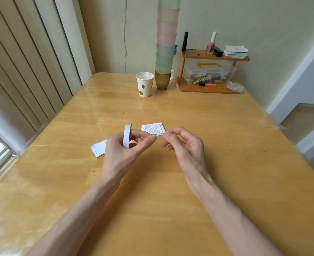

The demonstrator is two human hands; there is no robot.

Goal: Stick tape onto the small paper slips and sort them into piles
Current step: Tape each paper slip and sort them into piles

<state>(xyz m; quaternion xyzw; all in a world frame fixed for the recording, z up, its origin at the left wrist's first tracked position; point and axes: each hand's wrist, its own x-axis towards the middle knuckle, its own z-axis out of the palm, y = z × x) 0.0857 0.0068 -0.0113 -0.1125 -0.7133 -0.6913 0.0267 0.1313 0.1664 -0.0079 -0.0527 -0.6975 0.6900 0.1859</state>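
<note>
Our left hand (122,147) grips the white tape roll (127,135), which stands on edge with fingers through its core, just left of the stack of printed paper slips (154,128) on the wooden table (198,111). Our right hand (184,145) pinches a small clear piece of tape (162,138) between thumb and forefinger, just on the near side of that stack. A pile of white slips (99,149) lies farther left of the stack, partly hidden by the left hand.

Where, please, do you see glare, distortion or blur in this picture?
Head view: daylight lays a sheen on the table by the paper cup; the wide lens bows the blinds; the tape piece pinched by the right hand looks faint and soft, the tape roll in the left hand crisp.
</note>
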